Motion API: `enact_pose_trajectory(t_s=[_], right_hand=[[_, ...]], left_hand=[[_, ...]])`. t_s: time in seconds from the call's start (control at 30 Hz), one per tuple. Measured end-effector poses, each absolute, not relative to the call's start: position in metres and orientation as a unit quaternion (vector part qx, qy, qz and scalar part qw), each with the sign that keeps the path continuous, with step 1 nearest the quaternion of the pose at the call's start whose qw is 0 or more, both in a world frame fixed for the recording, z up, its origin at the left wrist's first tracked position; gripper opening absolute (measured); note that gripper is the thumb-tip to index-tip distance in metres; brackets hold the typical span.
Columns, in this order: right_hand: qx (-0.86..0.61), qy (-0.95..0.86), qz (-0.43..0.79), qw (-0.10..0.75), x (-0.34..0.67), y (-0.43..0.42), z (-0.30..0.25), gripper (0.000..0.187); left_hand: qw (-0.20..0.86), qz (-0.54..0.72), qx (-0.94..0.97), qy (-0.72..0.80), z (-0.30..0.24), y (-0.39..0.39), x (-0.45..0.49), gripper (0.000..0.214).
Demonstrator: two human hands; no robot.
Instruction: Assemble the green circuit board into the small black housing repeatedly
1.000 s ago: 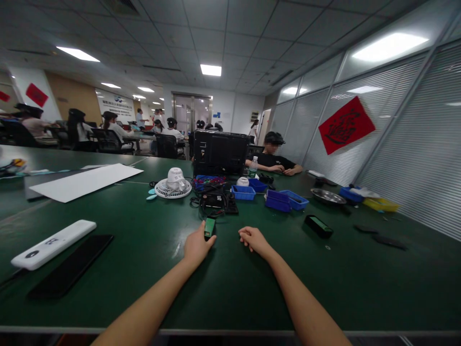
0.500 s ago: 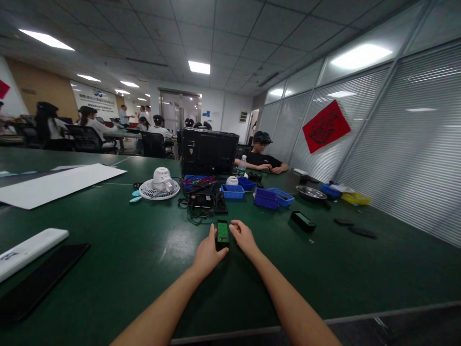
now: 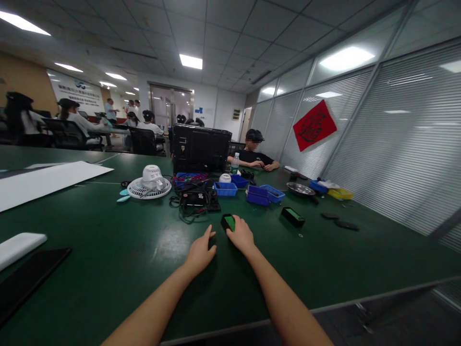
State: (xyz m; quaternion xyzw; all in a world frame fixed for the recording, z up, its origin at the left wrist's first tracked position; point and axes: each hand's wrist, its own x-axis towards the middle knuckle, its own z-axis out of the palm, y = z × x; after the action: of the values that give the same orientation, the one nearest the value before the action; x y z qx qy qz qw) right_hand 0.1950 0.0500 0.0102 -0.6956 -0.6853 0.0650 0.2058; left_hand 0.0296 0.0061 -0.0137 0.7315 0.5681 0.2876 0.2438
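Dim all round, lit from ceiling panels [image 3: 190, 61] high beyond the grip of the right hand [image 3: 241, 235]. Blazing hardest up to the right, reflecting across the blinds [image 3: 403, 115]. Glaring in a pale smear on the green tabletop [image 3: 167, 247] left of the grip, shading softly under the forearms [image 3: 284, 293]. Stretching toward the edges, going mushy at the distant sign [image 3: 77, 93].

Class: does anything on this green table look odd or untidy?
Yes: the white fan lies grille-down, as if toppled or dismantled, beside tangled black cables. A small loose ring lies by the unheld black case.
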Motion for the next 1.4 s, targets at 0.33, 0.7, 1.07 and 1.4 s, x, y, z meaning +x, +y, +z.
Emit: enact_pose_trajectory(t_s=[0.33, 0.7, 1.07, 1.4], right_hand=[[-0.754, -0.614, 0.139, 0.185, 0.239, 0.069, 0.022, 0.043], [-0.762, -0.611, 0.096, 0.192, 0.252, 0.073, 0.021, 0.054], [-0.763, -0.597, 0.091, 0.228, 0.249, 0.074, 0.014, 0.051], [-0.738, -0.505, 0.221, 0.389, 0.27, 0.091, 0.002, 0.047]], left_hand=[[0.26, 0.291, 0.726, 0.567, -0.009, 0.004, 0.028, 0.069], [0.239, 0.288, 0.733, 0.568, -0.011, 0.005, 0.028, 0.069], [0.242, 0.291, 0.735, 0.563, -0.014, 0.006, 0.027, 0.067], [0.243, 0.301, 0.736, 0.556, -0.018, 0.007, 0.027, 0.067]])
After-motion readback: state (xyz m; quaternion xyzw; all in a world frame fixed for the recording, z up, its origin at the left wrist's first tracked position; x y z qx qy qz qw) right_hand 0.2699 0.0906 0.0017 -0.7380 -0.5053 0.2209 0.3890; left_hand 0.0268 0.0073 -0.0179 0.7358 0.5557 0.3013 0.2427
